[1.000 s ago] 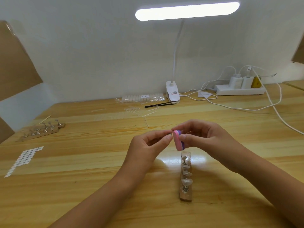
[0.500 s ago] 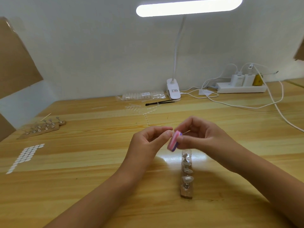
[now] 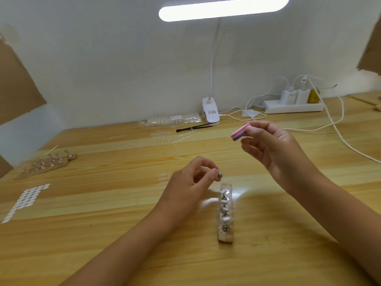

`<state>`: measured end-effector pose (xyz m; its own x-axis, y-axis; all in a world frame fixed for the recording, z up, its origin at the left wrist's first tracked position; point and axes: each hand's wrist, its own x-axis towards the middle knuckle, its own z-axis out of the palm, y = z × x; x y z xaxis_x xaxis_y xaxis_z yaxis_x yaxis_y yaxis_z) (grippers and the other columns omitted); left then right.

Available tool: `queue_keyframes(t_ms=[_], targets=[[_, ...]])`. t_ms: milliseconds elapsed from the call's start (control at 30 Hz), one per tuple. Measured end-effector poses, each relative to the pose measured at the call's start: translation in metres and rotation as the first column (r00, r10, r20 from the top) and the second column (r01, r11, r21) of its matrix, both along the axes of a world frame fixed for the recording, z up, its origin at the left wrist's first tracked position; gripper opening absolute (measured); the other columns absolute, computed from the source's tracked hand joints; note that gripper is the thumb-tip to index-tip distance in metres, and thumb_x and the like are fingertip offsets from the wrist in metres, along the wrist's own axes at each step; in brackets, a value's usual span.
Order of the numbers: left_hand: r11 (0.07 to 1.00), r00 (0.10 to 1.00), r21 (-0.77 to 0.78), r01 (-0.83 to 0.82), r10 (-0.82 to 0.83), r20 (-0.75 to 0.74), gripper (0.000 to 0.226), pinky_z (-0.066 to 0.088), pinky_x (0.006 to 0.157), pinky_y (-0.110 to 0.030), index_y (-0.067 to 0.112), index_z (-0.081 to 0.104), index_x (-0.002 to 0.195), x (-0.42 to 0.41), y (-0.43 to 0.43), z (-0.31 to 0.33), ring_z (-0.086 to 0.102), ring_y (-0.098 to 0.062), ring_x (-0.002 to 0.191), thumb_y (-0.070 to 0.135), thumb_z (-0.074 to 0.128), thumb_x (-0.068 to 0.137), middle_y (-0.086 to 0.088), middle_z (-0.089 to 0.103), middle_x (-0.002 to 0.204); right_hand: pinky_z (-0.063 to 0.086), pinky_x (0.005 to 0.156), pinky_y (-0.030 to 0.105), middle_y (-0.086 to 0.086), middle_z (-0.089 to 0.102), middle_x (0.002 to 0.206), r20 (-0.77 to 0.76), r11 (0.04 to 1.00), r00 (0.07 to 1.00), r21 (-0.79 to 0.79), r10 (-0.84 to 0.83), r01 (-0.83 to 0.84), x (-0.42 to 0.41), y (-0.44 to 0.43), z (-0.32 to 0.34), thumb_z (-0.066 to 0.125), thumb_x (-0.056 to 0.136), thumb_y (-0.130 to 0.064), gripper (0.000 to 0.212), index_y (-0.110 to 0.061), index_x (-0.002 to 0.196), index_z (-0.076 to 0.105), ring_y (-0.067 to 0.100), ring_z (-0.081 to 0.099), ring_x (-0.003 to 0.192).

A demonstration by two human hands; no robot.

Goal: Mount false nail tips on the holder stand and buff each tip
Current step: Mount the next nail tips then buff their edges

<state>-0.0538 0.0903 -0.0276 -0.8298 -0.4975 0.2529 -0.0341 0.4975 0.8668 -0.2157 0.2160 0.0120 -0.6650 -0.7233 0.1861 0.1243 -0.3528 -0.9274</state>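
Observation:
A narrow holder stand [image 3: 225, 237] lies lengthwise on the wooden table in front of me, with several pale nail tips [image 3: 226, 219] mounted on its metal pegs. Just above its far end, my left hand [image 3: 188, 182] pinches a small metal peg [image 3: 220, 175] between thumb and fingertips; whether a tip sits on it is too small to tell. My right hand [image 3: 274, 149] is raised up and to the right, pinching a pink and purple buffer block [image 3: 239, 134] away from the stand.
A second holder stand [image 3: 46, 164] lies at the far left, beside a sheet of white adhesive dots [image 3: 24, 200]. A bag of nail tips [image 3: 173, 120], a black brush [image 3: 193, 128], a clip lamp [image 3: 210, 111] and a power strip [image 3: 293, 106] with trailing cables line the back.
My hands have come apart: the right hand lifted the buffer block up and to the right, while the left hand lowered with the peg towards the stand's far end.

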Motion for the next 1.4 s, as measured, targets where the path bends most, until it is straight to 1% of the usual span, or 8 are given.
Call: queue_keyframes(t_ms=[233,367,500,700,900,1067,1267,1400], targets=[[0.981,0.997,-0.195,0.023,-0.009,0.07,0.007,0.039,0.086,-0.006,0.035,0.065,0.099,-0.008,0.0,-0.003,0.047,-0.009,0.116,0.034,0.058,0.097,0.019,0.06,0.108,0.053,0.067,0.018,-0.005,0.072,0.09,-0.062,0.996,0.998,0.084,0.025,-0.02,-0.001,-0.002,-0.002,0.068,0.084,-0.026,0.023,-0.018,0.106,0.066,0.007,0.068,0.082],[0.97,0.989,-0.241,0.041,-0.005,0.147,0.007,0.032,0.102,-0.023,0.041,0.067,0.097,-0.01,-0.001,-0.005,0.036,-0.008,0.125,0.038,0.062,0.094,0.022,0.055,0.114,0.053,0.066,0.018,-0.006,0.072,0.088,-0.066,0.996,0.997,0.088,0.03,-0.024,-0.003,-0.002,-0.003,0.064,0.09,-0.023,0.016,-0.02,0.106,0.066,0.006,0.067,0.081],[0.972,0.989,-0.232,0.028,0.007,0.148,0.012,0.027,0.096,-0.013,0.043,0.071,0.099,-0.009,-0.002,-0.002,0.034,-0.003,0.123,0.039,0.062,0.093,0.025,0.055,0.114,0.053,0.066,0.019,-0.007,0.072,0.087,-0.06,0.995,0.997,0.093,0.04,-0.035,-0.003,-0.001,-0.003,0.064,0.09,-0.024,0.018,-0.02,0.107,0.067,0.006,0.068,0.08],[0.982,0.993,-0.191,0.001,0.022,0.117,0.024,0.04,0.108,-0.041,0.041,0.069,0.102,-0.003,-0.004,0.001,0.035,-0.006,0.126,0.019,0.063,0.094,0.025,0.055,0.113,0.053,0.066,0.021,-0.006,0.072,0.088,-0.034,0.995,0.999,0.09,0.035,-0.032,-0.006,-0.002,-0.003,0.064,0.09,-0.024,0.016,-0.02,0.106,0.067,0.006,0.067,0.08],[0.965,0.971,-0.236,0.112,-0.056,0.231,0.015,0.028,0.087,0.001,0.047,0.07,0.088,0.006,-0.006,0.005,0.034,0.006,0.12,0.033,0.073,0.083,0.033,0.053,0.109,0.053,0.067,0.021,-0.005,0.072,0.089,-0.025,0.994,0.998,0.094,0.066,-0.063,-0.009,-0.001,-0.002,0.064,0.089,-0.026,0.021,-0.019,0.109,0.067,0.006,0.067,0.08],[0.961,0.957,-0.24,0.136,-0.064,0.283,0.017,0.029,0.103,-0.031,0.052,0.067,0.078,0.002,-0.006,0.003,0.035,0.002,0.122,0.065,0.066,0.067,0.035,0.055,0.108,0.054,0.067,0.02,-0.003,0.071,0.09,-0.032,0.987,0.994,0.123,0.104,-0.099,-0.005,-0.002,-0.003,0.067,0.085,-0.027,0.029,-0.016,0.112,0.067,0.007,0.067,0.08],[0.959,0.964,-0.259,0.112,-0.042,0.264,0.009,0.029,0.11,-0.041,0.048,0.066,0.077,0.0,-0.006,0.001,0.036,-0.001,0.121,0.056,0.068,0.074,0.03,0.059,0.105,0.054,0.066,0.02,-0.005,0.072,0.087,-0.033,0.981,0.99,0.144,0.137,-0.131,-0.001,-0.003,-0.003,0.069,0.072,-0.035,0.041,-0.017,0.109,0.068,0.006,0.067,0.078],[0.961,0.963,-0.243,0.129,-0.062,0.263,0.025,0.029,0.11,-0.041,0.052,0.065,0.078,0.001,-0.004,0.002,0.036,0.0,0.121,0.07,0.06,0.062,0.031,0.058,0.106,0.054,0.066,0.02,-0.005,0.072,0.086,-0.022,0.98,0.99,0.148,0.137,-0.132,0.0,-0.003,-0.003,0.069,0.071,-0.034,0.04,-0.018,0.107,0.068,0.006,0.066,0.077]])
